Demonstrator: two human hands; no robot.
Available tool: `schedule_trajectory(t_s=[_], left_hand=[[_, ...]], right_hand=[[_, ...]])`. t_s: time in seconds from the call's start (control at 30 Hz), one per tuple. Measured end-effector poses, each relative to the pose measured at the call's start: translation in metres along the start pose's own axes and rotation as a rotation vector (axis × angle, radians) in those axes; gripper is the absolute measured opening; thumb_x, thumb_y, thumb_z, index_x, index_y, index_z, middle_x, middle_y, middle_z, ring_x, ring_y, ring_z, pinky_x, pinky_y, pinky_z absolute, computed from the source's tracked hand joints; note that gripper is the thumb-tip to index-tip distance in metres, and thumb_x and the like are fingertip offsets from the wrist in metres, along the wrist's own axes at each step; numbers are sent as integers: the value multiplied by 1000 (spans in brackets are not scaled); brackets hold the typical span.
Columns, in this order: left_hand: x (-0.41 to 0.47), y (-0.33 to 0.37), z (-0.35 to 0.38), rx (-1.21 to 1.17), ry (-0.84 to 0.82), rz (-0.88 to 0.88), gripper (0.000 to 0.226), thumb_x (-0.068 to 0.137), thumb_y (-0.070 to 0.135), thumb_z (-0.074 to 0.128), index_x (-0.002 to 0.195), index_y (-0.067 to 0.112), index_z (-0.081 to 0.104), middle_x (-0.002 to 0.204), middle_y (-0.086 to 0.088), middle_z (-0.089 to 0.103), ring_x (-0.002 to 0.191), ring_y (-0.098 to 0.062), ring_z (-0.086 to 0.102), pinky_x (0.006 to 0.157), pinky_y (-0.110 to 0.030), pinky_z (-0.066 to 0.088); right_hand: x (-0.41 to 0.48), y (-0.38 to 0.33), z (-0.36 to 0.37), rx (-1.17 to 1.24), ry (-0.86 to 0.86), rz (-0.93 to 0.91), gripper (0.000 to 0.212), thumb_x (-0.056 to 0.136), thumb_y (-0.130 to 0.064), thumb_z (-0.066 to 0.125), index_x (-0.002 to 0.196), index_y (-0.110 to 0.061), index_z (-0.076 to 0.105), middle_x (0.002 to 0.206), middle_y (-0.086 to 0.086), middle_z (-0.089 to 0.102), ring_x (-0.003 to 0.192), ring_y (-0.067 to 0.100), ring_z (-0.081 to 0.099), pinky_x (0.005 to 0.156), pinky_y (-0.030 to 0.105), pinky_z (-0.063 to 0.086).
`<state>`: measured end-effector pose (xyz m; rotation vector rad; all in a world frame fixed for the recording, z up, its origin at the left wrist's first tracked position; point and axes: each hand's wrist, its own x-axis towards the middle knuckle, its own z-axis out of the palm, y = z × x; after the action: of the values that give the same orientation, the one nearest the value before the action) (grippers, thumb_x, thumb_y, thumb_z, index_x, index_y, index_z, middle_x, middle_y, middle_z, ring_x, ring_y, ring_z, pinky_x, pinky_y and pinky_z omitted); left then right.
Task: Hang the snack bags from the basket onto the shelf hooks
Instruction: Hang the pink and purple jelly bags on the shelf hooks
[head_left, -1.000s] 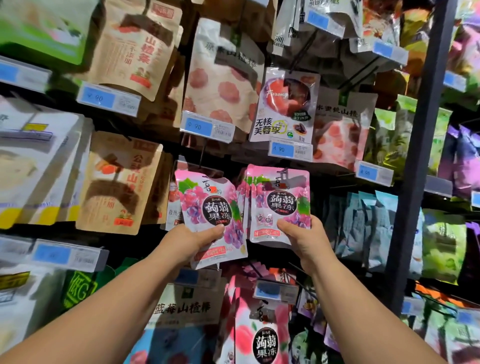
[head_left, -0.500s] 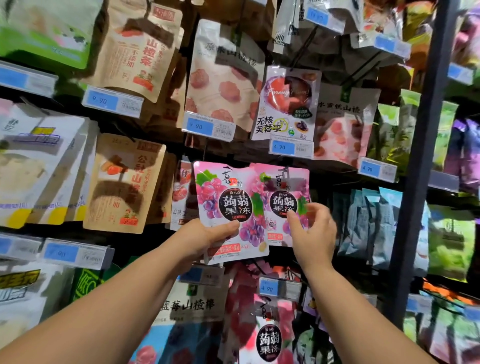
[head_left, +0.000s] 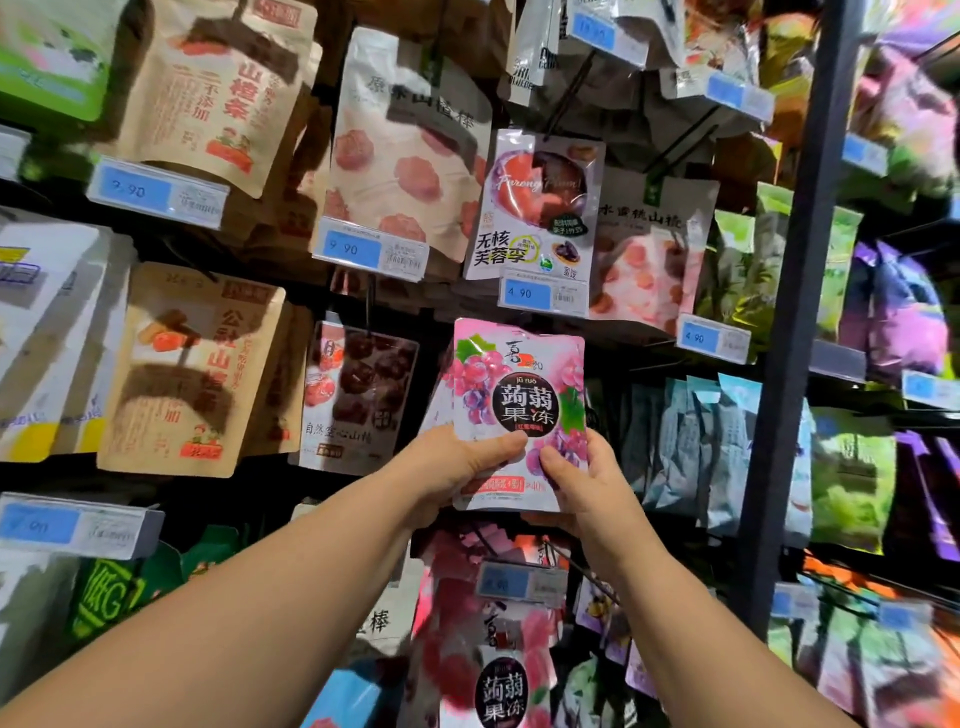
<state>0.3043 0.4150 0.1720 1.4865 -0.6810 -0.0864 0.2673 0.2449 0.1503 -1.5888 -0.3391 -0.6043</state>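
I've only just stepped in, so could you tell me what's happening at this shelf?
A person is stocking hanging snacks. Both hands hold a pink jelly bag by its lower edge, the left hand at its bottom left and the right hand at its bottom right, raising it upright in front of the display. Its top sits just below the 4.90 price tag. The hook itself is hidden behind the bag, so whether it has caught can't be told. Other bags hang all around.
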Motion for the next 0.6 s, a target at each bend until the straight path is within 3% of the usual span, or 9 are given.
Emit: schedule_trajectory(t_s=[0.07,0.1,0.17,0.3,0.43,0.5,0.6], left_hand=[[8,1,6,33,25,20,40,68,49,84,83,14,72,67,8,72,62,-8,67,56,-27,50],[12,1,9,41,49,23,46,64,49,87,89,13,73,79,1,76,77,-18,73,71,-37,59],[17,0,14,62,108,57,36,71,38,86,94,16,70,89,-4,77,90,-26,73,84,-40,56],[25,-1,18,101,190,147,28,76,29,85,95,24,65,93,3,75,90,-17,71,80,-31,57],[31,-4,17,238,263,159,68,63,54,84,117,20,59,110,2,69,102,-20,66,93,-42,54],[33,-5,17,287,285,157,73,65,58,82,120,19,54,114,1,65,103,-21,62,93,-43,53],[35,-7,18,302,301,160,74,78,50,77,132,14,41,117,6,50,104,-16,51,88,-32,46]], right_hand=[[1,-1,-4,20,50,-25,40,93,-18,67,130,-16,51,117,12,70,109,31,68,99,53,51],[2,-1,-7,28,70,-34,41,93,-15,66,130,-14,50,116,13,71,108,31,69,98,52,52],[4,-1,-10,28,97,-53,42,93,-12,65,131,-15,48,116,11,71,105,28,70,95,50,54],[12,3,-15,3,136,-80,43,90,-15,69,128,-21,49,114,6,71,103,22,71,96,46,54],[20,7,-16,-33,142,-73,45,90,-18,71,128,-25,48,113,2,70,103,19,71,96,45,54],[24,11,-16,-69,155,-57,53,86,-28,76,131,-27,46,116,1,70,105,20,70,97,50,53],[28,13,-17,-84,164,-27,56,83,-34,78,130,-30,46,117,1,70,105,21,70,95,57,53]])
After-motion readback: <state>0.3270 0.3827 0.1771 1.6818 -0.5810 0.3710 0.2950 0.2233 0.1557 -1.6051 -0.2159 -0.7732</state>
